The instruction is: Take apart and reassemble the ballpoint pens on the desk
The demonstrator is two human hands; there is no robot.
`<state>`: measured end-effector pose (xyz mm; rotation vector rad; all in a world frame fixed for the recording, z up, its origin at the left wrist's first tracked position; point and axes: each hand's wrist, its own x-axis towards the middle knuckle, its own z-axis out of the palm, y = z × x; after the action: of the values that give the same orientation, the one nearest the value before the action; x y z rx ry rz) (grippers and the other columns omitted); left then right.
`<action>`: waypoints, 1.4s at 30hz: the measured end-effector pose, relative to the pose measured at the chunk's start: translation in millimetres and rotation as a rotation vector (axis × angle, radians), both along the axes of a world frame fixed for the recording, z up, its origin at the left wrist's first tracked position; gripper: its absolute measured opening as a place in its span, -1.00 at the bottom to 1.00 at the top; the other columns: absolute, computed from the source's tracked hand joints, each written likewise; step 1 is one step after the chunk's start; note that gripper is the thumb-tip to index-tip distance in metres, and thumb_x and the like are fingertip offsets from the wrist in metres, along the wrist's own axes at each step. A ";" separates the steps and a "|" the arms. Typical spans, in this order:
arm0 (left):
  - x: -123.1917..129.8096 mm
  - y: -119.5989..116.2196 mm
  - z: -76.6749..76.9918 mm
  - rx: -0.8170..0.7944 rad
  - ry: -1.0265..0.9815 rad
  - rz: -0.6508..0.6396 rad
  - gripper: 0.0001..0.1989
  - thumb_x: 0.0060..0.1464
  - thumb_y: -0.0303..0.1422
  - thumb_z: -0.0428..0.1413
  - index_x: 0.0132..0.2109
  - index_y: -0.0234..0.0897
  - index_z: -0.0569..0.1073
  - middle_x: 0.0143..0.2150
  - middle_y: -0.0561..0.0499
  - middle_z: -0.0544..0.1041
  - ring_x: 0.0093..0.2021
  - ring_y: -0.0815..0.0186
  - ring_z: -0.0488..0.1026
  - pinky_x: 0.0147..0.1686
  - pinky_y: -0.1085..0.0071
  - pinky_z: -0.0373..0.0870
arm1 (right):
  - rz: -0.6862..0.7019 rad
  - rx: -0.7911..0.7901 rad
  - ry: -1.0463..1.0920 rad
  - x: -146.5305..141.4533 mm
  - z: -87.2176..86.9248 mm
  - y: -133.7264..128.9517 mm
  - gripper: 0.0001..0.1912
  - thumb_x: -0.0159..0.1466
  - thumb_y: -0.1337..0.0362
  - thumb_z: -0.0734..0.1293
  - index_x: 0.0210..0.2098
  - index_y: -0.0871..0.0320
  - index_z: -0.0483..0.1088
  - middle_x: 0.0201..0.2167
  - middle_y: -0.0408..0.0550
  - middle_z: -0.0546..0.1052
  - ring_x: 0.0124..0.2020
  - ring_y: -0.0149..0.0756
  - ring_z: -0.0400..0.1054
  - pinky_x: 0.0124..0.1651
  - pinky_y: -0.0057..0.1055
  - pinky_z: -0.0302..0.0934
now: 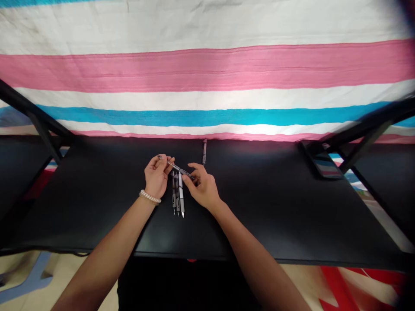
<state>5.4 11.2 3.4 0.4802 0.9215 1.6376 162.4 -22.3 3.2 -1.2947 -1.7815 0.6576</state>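
hands (pixel 156 176) (pixel 202 185) hold pen (pixel 177 166) well inside tabletop (pixel 266 203)

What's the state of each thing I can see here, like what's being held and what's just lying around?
Left hand: pinching one end of the held pen
Right hand: fingertips on the pen's other end
Held pen: raised above the table, between both hands
Three pens: lying side by side, tips toward the person
Lone pen: lying near the table's far edge
Phone: lying flat, reflecting the stripes
Striped cloth: hanging behind the table

Both bare forearms (pixel 256 259) angle forward and inward, bringing the left hand (pixel 156 176) and right hand (pixel 202 185) close together, backs upward, each pinching between thumb and fingers.
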 end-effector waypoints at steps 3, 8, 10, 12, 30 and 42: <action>0.4 -0.3 0.1 0.006 0.003 -0.001 -0.71 -0.16 -0.32 0.41 -0.30 -0.29 0.51 -0.34 0.03 0.59 -0.26 0.34 0.59 -0.15 0.39 0.50 | 0.005 0.025 -0.057 0.2 -1.4 0.5 -0.72 0.38 0.16 0.20 -0.26 0.16 0.48 -0.56 -0.13 0.48 -0.61 -0.42 0.30 -0.46 -0.48 0.16; 0.8 -1.0 2.2 0.009 -0.015 0.007 -0.69 -0.20 -0.31 0.43 -0.32 -0.30 0.51 -0.34 0.02 0.58 -0.27 0.32 0.59 -0.17 0.39 0.51 | -0.008 0.056 -0.012 -1.4 -4.5 0.3 -0.70 0.33 0.16 0.26 -0.03 0.15 0.45 -0.35 -0.05 0.57 -0.51 -0.39 0.37 -0.39 -0.47 0.22; 0.7 -1.6 3.1 0.004 -0.024 -0.006 -0.69 -0.18 -0.31 0.42 -0.31 -0.30 0.51 -0.34 0.02 0.58 -0.27 0.33 0.59 -0.16 0.38 0.51 | 0.020 0.044 -0.022 -1.0 -3.5 -0.2 -0.74 0.35 0.18 0.23 -0.14 0.15 0.50 -0.44 -0.08 0.54 -0.53 -0.39 0.35 -0.40 -0.47 0.19; 0.4 -2.3 3.7 0.004 -0.033 -0.038 -0.70 -0.17 -0.31 0.42 -0.32 -0.30 0.50 -0.35 0.02 0.58 -0.27 0.33 0.58 -0.15 0.38 0.51 | 0.039 -0.015 -0.016 0.2 -1.6 -0.4 -0.70 0.37 0.17 0.20 -0.29 0.17 0.51 -0.57 -0.14 0.45 -0.58 -0.41 0.27 -0.45 -0.47 0.11; -8.4 -10.5 29.2 0.028 -0.452 -0.476 -0.61 0.29 -0.26 -0.16 -0.48 -0.27 0.29 -0.55 0.09 0.14 -0.50 0.37 0.24 -0.27 0.32 0.39 | 0.124 -0.034 -0.066 -7.8 -7.2 -4.0 -0.62 0.42 0.14 0.13 -0.38 0.16 0.44 -0.64 -0.21 0.26 -0.63 -0.46 0.11 -0.48 -0.49 -0.02; -6.1 -11.6 27.8 0.005 -0.472 -0.469 -0.60 0.30 -0.23 -0.18 -0.48 -0.26 0.27 -0.54 0.07 0.15 -0.48 0.34 0.24 -0.23 0.30 0.40 | 0.116 -0.025 -0.099 -6.9 -8.7 -1.7 -0.65 0.43 0.15 0.12 -0.26 0.17 0.45 -0.61 -0.18 0.36 -0.62 -0.42 0.21 -0.47 -0.47 0.03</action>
<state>-0.6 -0.4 31.2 0.2657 0.4118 1.2430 155.5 -24.1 -5.6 -1.2665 -1.9464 0.6926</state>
